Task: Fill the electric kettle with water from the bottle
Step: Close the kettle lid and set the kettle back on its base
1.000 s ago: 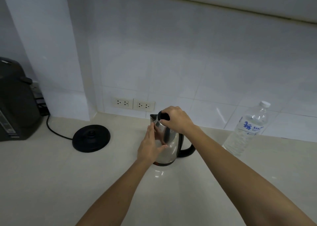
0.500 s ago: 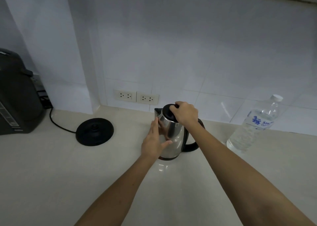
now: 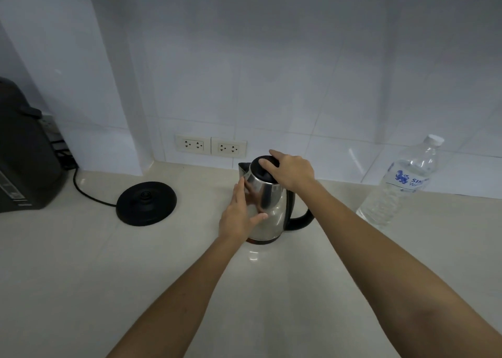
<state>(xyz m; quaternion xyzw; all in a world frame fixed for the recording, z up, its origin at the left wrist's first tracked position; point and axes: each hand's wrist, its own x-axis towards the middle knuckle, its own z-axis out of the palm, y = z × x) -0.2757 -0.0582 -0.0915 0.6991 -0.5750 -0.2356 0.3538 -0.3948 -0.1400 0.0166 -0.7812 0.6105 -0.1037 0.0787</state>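
A steel electric kettle (image 3: 269, 208) with a black handle stands on the pale counter, off its base. My right hand (image 3: 292, 171) grips the black lid (image 3: 262, 171) on top of it. My left hand (image 3: 240, 213) lies flat against the kettle's left side, fingers straight, steadying it. A clear plastic water bottle (image 3: 402, 186) with a white cap and blue label stands upright to the right, apart from both hands.
The kettle's round black base (image 3: 146, 202) sits on the counter to the left, its cord running to a dark appliance (image 3: 24, 156) at the far left. Two wall sockets (image 3: 210, 145) are behind the kettle. A tiled wall closes the back.
My right hand's grip has shifted on the lid, and the kettle now leans a little to the left. The view has tilted slightly. My left hand stays on the kettle's side.
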